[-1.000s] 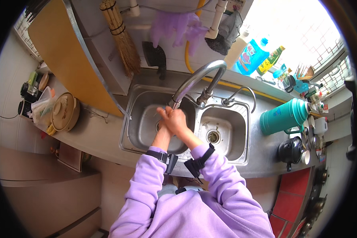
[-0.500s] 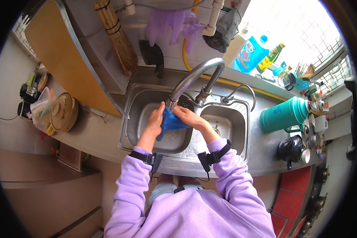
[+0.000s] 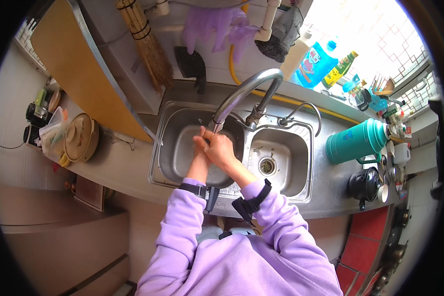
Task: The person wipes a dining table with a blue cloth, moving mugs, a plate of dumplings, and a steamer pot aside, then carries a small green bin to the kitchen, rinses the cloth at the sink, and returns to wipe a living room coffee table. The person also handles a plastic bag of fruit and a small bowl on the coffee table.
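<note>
Pressing together under the curved steel tap, both hands did best staying over the left steel basin.

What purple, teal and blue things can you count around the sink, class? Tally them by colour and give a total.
Purple: 1, rubber gloves hanging on the wall, counted as one pair
Teal: 1, flask on the counter
Blue: 1, detergent bottle by the window
Total: 3
</note>
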`<state>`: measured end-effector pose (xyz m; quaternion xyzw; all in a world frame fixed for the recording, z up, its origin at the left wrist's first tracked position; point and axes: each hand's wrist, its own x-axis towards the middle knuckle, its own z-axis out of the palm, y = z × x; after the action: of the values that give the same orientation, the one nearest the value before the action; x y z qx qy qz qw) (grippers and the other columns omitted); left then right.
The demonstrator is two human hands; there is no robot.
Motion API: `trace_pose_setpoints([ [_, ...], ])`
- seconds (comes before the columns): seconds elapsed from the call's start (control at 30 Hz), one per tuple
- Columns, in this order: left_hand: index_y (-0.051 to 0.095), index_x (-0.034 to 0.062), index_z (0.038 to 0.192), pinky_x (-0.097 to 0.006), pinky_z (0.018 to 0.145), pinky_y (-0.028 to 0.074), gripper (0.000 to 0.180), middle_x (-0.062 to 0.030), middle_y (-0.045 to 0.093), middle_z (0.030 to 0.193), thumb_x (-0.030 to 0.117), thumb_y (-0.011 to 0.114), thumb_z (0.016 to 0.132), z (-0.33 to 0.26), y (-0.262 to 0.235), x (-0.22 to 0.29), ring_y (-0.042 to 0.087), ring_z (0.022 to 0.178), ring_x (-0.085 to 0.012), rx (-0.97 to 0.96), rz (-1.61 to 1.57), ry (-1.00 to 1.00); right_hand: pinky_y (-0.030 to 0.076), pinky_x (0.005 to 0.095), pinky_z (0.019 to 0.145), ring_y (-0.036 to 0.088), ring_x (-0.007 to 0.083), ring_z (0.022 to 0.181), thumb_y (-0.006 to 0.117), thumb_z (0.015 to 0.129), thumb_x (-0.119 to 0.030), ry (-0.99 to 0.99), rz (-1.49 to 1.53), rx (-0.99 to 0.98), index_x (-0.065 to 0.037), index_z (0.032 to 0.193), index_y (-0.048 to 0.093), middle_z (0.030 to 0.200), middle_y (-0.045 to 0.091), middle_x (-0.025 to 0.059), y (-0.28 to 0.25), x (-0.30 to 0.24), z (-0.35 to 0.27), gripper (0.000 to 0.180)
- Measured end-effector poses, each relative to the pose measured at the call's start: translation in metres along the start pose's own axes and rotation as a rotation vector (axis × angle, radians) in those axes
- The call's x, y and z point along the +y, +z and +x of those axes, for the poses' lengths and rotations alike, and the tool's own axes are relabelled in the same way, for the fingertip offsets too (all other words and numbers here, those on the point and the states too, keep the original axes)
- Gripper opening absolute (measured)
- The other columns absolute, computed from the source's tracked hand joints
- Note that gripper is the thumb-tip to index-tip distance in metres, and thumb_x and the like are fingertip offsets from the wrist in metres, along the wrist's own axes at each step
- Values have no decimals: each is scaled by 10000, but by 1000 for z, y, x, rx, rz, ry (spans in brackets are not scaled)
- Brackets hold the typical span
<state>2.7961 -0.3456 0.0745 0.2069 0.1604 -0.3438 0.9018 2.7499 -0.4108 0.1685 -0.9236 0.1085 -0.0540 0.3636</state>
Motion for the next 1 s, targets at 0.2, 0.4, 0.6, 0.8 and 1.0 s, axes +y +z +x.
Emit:
trace_pose_setpoints([
  [0.2,525,48,1130,-316,732,494,445,-78,602,1008,428,377,952,-6,4,7,592,847,-194,-119,151,-31,496,451,655,620,381,712,495,869,-396,143,-34,-3,-91,786,668,710,623,199,-7,-5,3,360],
  [0.4,553,86,1001,-346,668,524,300,-54,608,871,354,433,942,-7,9,11,606,748,-184,116,263,-65,487,486,597,615,378,654,505,860,-369,62,-7,230,-101,740,650,652,612,185,3,-4,1,327],
  [0.6,590,64,934,-306,627,500,281,-33,605,872,294,430,958,-22,20,27,591,759,-136,200,508,48,479,483,606,613,381,678,454,885,-407,10,-148,71,-100,822,616,687,620,179,1,16,13,352],
  [0.8,618,48,943,-274,805,412,294,-20,541,982,316,499,933,-38,20,41,512,905,-109,-4,902,407,467,430,742,600,349,913,606,821,-292,-86,328,-331,13,909,556,904,614,240,-28,33,17,322],
  [1.0,381,72,1306,-267,956,300,614,-17,492,1149,543,400,913,-33,3,28,441,1098,-123,-126,593,280,467,416,740,593,397,856,605,843,-266,-112,-28,-240,18,985,549,877,616,233,-21,13,13,322],
])
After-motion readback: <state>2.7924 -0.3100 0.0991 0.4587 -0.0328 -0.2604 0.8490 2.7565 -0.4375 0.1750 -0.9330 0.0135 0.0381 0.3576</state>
